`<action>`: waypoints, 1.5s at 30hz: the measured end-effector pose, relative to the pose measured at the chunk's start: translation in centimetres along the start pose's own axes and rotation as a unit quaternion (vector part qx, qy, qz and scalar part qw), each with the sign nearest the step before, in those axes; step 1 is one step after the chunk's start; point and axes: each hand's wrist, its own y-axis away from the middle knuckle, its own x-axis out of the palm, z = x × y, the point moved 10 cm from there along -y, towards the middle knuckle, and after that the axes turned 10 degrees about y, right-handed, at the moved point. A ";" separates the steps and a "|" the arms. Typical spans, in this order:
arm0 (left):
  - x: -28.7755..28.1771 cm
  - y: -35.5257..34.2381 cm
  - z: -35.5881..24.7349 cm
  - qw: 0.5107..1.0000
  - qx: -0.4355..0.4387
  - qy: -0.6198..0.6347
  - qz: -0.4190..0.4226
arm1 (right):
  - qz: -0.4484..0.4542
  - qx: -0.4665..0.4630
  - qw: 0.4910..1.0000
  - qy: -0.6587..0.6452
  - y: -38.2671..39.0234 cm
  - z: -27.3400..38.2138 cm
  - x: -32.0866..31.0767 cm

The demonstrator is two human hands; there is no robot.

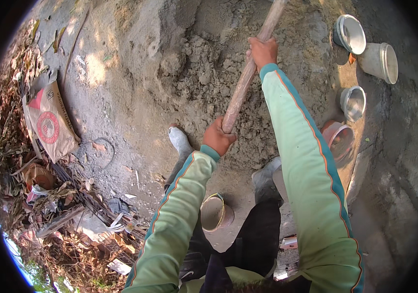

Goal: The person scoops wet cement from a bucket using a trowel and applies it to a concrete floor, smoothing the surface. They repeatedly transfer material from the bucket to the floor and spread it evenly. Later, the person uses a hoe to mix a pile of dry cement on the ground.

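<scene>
A long wooden handle (243, 87) slants from near my feet up past the top edge of the view, where its far end is out of sight. Closed around its lower end is my left hand (218, 138). Higher along the same shaft, my right hand (264, 52) grips it with wrapped fingers. Beneath the handle spreads a heap of grey, lumpy wet mortar (204, 73). My boots stand at the near edge of the heap, one on each side of the handle's lower end.
On the right stand several buckets, among them a white bucket (378, 62) and a reddish bucket (338, 139). Another bucket (215, 213) sits between my legs. At left lies a torn paper cement bag (51, 119), beside dry leaves and litter (62, 205).
</scene>
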 end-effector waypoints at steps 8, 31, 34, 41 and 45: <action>12.0 15.0 1.4 0.869 -0.266 0.418 -0.012 | 0.181 0.161 0.947 0.211 11.2 -6.5 3.0; 12.8 11.3 -2.1 0.990 -0.069 0.069 0.098 | -0.044 0.117 0.992 -0.004 7.2 -6.2 -15.1; 14.2 16.4 -1.3 0.946 -0.214 0.224 0.097 | 0.083 0.195 0.976 0.050 10.7 -13.1 -10.5; 14.9 32.2 3.9 0.976 -0.207 0.037 0.059 | 0.070 0.260 0.963 0.003 28.8 -16.5 -11.4; 16.4 40.0 7.1 0.980 -0.164 0.047 0.101 | 0.037 0.286 0.954 -0.085 37.7 -14.0 -15.8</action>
